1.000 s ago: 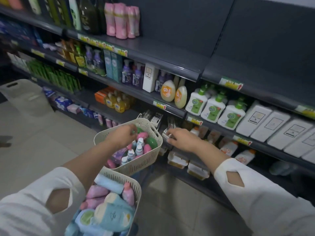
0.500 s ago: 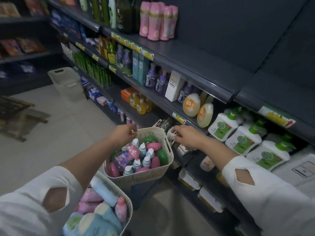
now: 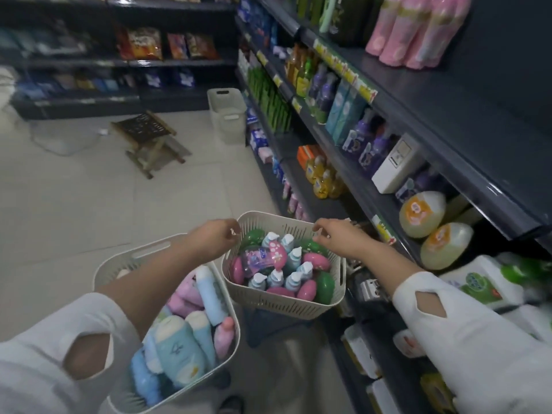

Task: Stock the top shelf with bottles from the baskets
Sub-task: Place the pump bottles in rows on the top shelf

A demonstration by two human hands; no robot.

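A cream slotted basket (image 3: 283, 306) stands on a dark stand by the shelving, packed with small pink, green and pale-blue bottles (image 3: 280, 264). My left hand (image 3: 216, 236) grips its left rim. My right hand (image 3: 336, 239) reaches over the far right rim with its fingers curled onto it. A second cream basket (image 3: 149, 249) lies under my left forearm and holds larger blue and pink bottles (image 3: 185, 339). The dark top shelf (image 3: 448, 94) runs along the upper right. Pink bottles (image 3: 418, 31) and dark green bottles (image 3: 346, 19) stand on it.
Lower shelves at right carry purple, orange and green-labelled soap bottles and white boxes. An empty cream bin (image 3: 227, 115) stands on the floor by the shelf end. A small wooden stool (image 3: 149, 141) sits on the tiled floor. Snack shelves (image 3: 119, 55) line the back.
My right hand has left the lower shelf edge and come onto the basket's right rim. My left hand stays at the left rim. The view has swung left down the aisle.
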